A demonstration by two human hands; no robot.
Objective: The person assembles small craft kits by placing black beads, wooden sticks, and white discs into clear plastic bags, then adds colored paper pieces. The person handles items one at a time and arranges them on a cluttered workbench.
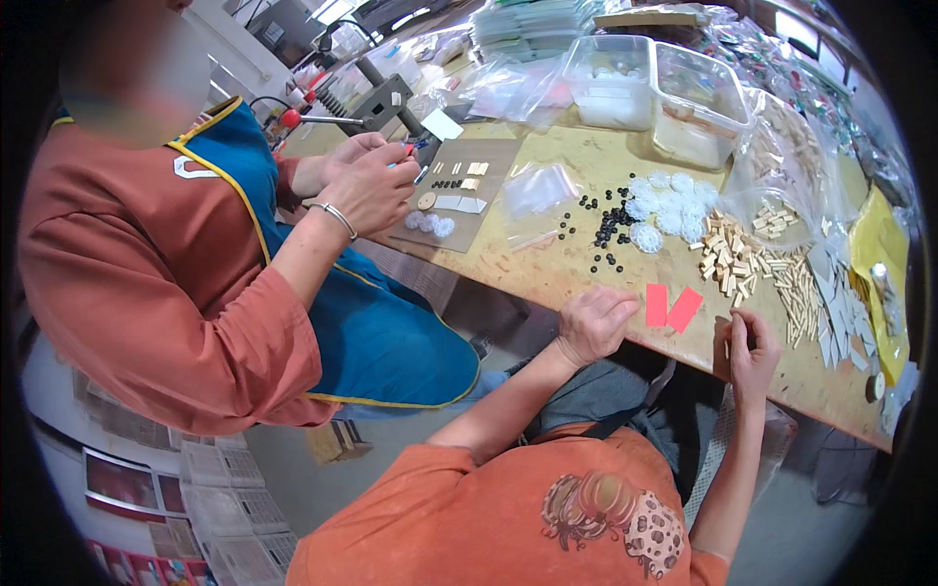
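My left hand [598,320] rests at the table's near edge, its fingers curled together; whatever they may hold is hidden. Just right of it lie two flat red cards [657,305], one of them tilted. My right hand [752,350] is at the same edge, thumb and fingers closed in a pinch on something too small to make out. Beyond that hand are a heap of short wooden blocks [731,256] and a pile of thin wooden sticks [797,293]. Small black rings [610,227] and clear plastic discs [674,200] lie farther off.
At left, a co-worker's hands [366,186] hold small parts above a brown board [479,200] with sorted pieces, beside a hand press [376,103]. Clear bins [684,137] stand at the back. Grey-white strips [842,308] and a yellow bag [879,254] lie right.
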